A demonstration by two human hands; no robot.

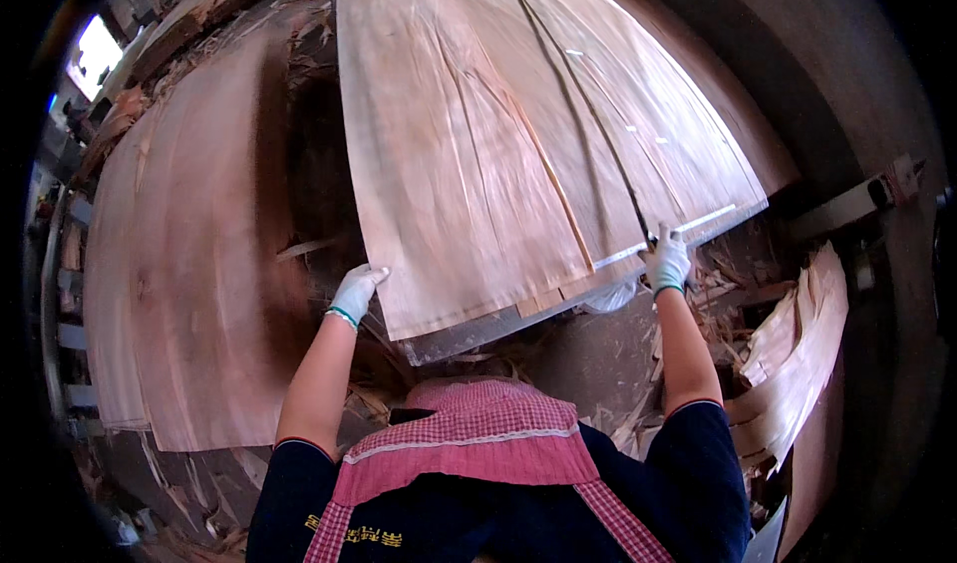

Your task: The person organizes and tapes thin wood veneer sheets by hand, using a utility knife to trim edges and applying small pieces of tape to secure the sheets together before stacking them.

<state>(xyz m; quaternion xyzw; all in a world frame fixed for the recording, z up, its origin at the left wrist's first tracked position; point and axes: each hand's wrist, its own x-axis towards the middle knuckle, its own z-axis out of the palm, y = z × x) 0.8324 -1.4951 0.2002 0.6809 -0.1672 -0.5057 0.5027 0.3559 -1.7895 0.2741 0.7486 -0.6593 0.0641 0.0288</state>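
Observation:
A large pale wood veneer sheet [439, 164] lies before me on a stack of sheets, with long wrinkles and splits running away from me. My left hand [357, 294], in a white glove with a green cuff, is closed on its left edge near the front corner. My right hand [666, 261], gloved alike, is at the front edge beside a long dark gap. Its fingers are bent there, and what they hold is hidden. A thin white strip [708, 216] runs along the front edge by that hand. Small white tape pieces [631, 128] dot the sheet.
Another pile of veneer [189, 264] lies to the left across a dark gap. Torn curved veneer scraps [797, 354] lean at the right, with splinters on the floor. A pale beam [842, 211] juts in at the far right. A bright window [97, 56] shows at upper left.

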